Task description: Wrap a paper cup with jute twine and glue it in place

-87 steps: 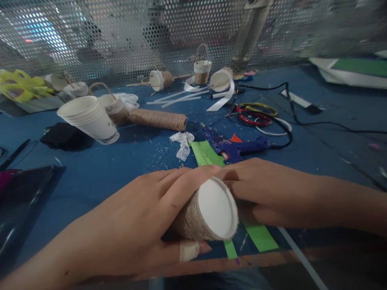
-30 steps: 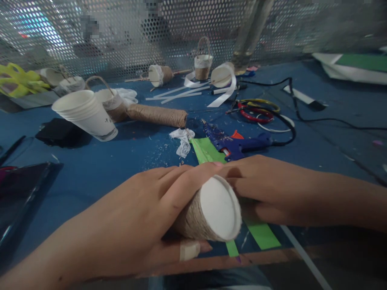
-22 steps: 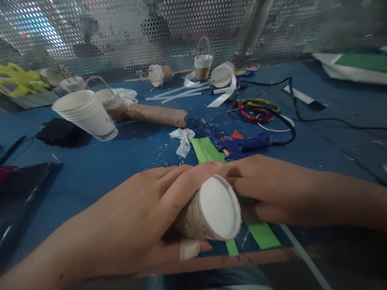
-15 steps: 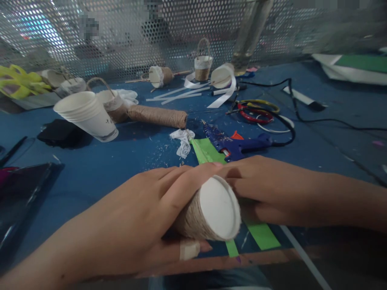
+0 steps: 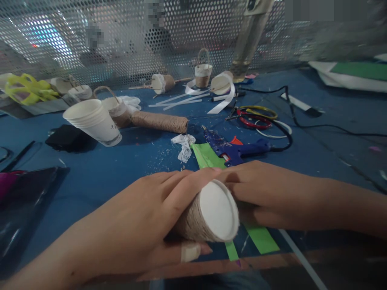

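Note:
A paper cup [image 5: 218,211] wound with brown twine lies on its side near the table's front edge, its white base facing me. Wrapped round it from the left is my left hand [image 5: 151,209], with a bandage on one finger. My right hand [image 5: 266,197] closes on the cup's far right side, its fingertips partly hidden behind the cup. Green paper strips [image 5: 261,237] lie beneath. Just beyond the hands rests a blue glue gun [image 5: 238,150], beside a crumpled piece of white lace [image 5: 184,145].
Stacked paper cups [image 5: 93,123] lean at left by a roll of twine [image 5: 160,121]. Small twine-covered baskets [image 5: 203,74] and white ribbon strips [image 5: 181,100] lie farther back. Coiled wires [image 5: 256,117] and a black cord [image 5: 332,131] spread to the right. A perforated metal screen [image 5: 121,44] stands behind.
The camera view has shifted slightly, so the table items appear a little lower. Both hands keep their grip on the twine-wrapped cup, with almost no movement.

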The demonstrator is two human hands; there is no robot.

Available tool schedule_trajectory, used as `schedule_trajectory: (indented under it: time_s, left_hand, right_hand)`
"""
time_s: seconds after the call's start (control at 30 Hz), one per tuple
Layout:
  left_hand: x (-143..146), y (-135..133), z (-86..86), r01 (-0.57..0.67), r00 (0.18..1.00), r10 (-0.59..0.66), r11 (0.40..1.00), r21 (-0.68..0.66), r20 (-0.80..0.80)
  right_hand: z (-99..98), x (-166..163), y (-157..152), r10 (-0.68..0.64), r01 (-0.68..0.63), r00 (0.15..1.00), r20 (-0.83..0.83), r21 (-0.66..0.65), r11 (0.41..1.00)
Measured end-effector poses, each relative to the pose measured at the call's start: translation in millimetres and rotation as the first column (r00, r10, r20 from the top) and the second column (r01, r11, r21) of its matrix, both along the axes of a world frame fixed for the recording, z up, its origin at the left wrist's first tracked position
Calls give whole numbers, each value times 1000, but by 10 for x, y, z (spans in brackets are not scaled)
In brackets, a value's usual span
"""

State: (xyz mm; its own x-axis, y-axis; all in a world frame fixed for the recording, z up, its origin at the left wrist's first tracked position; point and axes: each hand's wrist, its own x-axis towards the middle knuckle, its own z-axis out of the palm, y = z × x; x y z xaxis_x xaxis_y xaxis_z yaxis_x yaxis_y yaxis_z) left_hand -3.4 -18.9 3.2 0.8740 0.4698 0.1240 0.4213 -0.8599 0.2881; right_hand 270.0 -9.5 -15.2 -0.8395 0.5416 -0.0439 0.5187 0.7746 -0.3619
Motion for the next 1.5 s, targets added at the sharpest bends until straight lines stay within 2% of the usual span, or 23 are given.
schedule_trajectory:
  time_s: [0.7,1.5]
  left_hand:
    - [-12,8,7,-16,1000,16,1000,5,-25]
    - [5,3,8,16,1000,-15,997,70,-6]
  right_hand:
    - [21,-31,4,-12,13,1000,10,-95,995]
    - [0,-22,2,20,-21,999,-30,-21,1000]
